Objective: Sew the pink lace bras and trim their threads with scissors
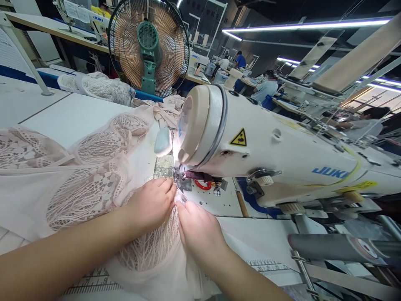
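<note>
Head view, left hand: The left hand (153,202) is near the centre of the frame, laid on the cloth with bent fingers, just beside the presser foot (178,177); I cannot tell if it also pinches.
Head view, right hand: The right hand (202,234) is a little lower and to the right, its thumb and fingers closed on the edge of the cloth.
Lace cloth: The pale pink lace cloth (150,248) lies from the centre to the lower middle of the frame, under both hands, and reaches to the presser foot.
Other lace: More lace pieces (84,196) spread over the left side; I cannot tell if they are joined with the cloth.
Sewing machine: The white sewing machine (275,142), marked JUKI, stretches from the centre to the right edge, with its lamp lit.
Tabletop: The white tabletop (94,108) carries a printed scale (266,266) at lower right and a wooden-handled tool (242,205) below the machine.
Fan: A big round fan (148,37) stands at upper left, behind a lace bundle (106,88).
Room: A person in pale blue (266,88) sits at upper right, under long lights.
</note>
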